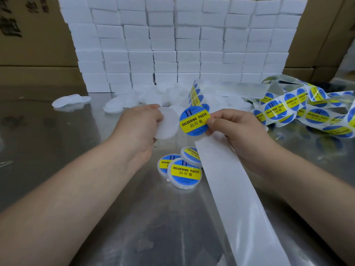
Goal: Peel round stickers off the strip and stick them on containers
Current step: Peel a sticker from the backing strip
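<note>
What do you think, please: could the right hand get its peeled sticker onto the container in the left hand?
Probably yes: the right hand pinches the sticker just beside the blank container held by the left hand, with nothing between them; the backing strip trails below.

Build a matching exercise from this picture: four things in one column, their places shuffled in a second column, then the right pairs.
Things
1. peeled sticker
2. blank container
3. labelled containers
4. white boxes

Places
A. stacked in a wall at the back
B. pinched by the right hand
C. lying on the table, nearer the person than both hands
D. held in the left hand

Pairs: 1-B, 2-D, 3-C, 4-A
</note>
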A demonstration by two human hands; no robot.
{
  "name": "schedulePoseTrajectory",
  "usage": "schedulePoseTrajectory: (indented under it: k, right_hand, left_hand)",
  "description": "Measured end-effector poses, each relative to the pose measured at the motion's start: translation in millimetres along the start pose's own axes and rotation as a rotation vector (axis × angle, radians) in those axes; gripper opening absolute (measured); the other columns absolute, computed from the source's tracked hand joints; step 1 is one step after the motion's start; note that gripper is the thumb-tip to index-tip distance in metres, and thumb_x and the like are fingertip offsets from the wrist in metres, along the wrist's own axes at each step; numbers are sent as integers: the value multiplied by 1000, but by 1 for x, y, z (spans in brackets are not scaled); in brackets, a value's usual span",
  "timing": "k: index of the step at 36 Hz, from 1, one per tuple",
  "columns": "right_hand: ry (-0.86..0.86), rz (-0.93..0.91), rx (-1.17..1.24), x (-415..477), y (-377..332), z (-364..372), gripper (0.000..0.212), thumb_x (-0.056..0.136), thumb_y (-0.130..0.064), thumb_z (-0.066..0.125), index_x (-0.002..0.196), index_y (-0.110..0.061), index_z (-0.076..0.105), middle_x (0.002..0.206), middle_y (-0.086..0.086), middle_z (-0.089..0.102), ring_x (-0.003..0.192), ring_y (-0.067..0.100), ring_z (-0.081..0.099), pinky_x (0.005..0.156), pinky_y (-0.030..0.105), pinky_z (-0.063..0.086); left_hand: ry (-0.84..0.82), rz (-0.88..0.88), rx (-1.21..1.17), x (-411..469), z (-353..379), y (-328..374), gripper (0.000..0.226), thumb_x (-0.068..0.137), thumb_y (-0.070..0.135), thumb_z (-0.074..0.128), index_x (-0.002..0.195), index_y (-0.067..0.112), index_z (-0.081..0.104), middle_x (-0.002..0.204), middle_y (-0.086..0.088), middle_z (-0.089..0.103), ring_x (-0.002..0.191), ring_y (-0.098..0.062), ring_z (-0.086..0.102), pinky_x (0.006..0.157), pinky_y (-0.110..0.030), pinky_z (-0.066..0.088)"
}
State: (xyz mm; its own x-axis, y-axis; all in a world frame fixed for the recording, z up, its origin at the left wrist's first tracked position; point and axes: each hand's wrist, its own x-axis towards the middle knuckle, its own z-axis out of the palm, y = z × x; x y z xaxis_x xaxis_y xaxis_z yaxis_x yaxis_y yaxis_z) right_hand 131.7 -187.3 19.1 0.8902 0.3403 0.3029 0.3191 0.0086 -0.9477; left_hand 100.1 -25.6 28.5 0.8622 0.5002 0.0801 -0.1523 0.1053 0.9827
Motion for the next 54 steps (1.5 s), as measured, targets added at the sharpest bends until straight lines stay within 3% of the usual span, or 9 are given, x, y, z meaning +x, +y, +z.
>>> schedulePoseTrajectory:
  k: [3,6,11,21,24,28,34,42,54]
  right_hand:
    - [-29,-4,17,-1,0,0,29,84,-7,58,60,-19,68,54,-6,60,46,3,48,46,13,37]
    - [-79,-12,15,-2,-1,-1,21,85,-3,57,70,-15,67,53,-7,59,42,-2,47,43,7,34]
    - [-150,-11,5,-3,2,0,22,83,-1,58,74,-17,70,59,-5,62,57,3,55,56,10,42]
    - [-208,28,48,-4,1,0,24,82,0,58,79,-18,73,64,-2,66,61,5,60,58,13,47]
    - [-230,32,43,-5,1,0,28,82,0,58,74,-21,74,65,-4,68,61,4,61,58,13,47]
    - [-224,39,34,-4,0,0,29,83,-1,58,71,-21,74,62,-5,67,57,2,60,53,10,44]
    - [-235,39,21,-3,1,-1,28,83,-4,59,73,-24,76,65,-4,68,61,4,61,56,12,46]
    - [-212,45,17,-3,3,0,23,82,-5,61,75,-21,76,69,0,68,68,10,62,68,20,50]
    - [-182,42,-6,-3,2,0,20,82,-5,61,75,-19,73,61,-4,66,56,2,59,51,10,42]
  left_hand:
    - [-60,-20,-43,-2,2,0,30,87,-3,47,73,19,60,63,5,66,71,-16,60,71,-29,46]
    - [-132,-42,-99,-4,2,0,26,91,2,46,80,20,60,82,0,66,75,-13,63,65,-26,53]
    - [-235,-113,-194,-7,2,-1,28,95,5,39,92,23,60,100,-8,66,73,-20,68,58,-31,58]
    - [-346,-99,-275,-11,2,-2,23,93,15,40,97,21,62,82,-4,71,67,-22,70,58,-33,58]
    - [-350,-90,-250,-11,2,-3,18,92,20,45,95,21,63,75,-1,71,66,-21,70,56,-30,57]
    - [-348,-53,-237,-12,3,-5,19,91,16,46,95,23,63,93,-7,70,71,-23,70,59,-30,57]
    - [-380,-26,-191,-12,4,-6,22,90,10,51,97,26,63,84,-1,71,69,-19,70,59,-28,57]
    - [-374,-12,-172,-14,5,-6,25,89,5,53,96,27,63,97,-3,69,73,-20,70,65,-31,58]
    - [-367,2,-158,-14,5,-7,27,89,3,53,93,27,63,90,0,69,68,-17,70,61,-28,58]
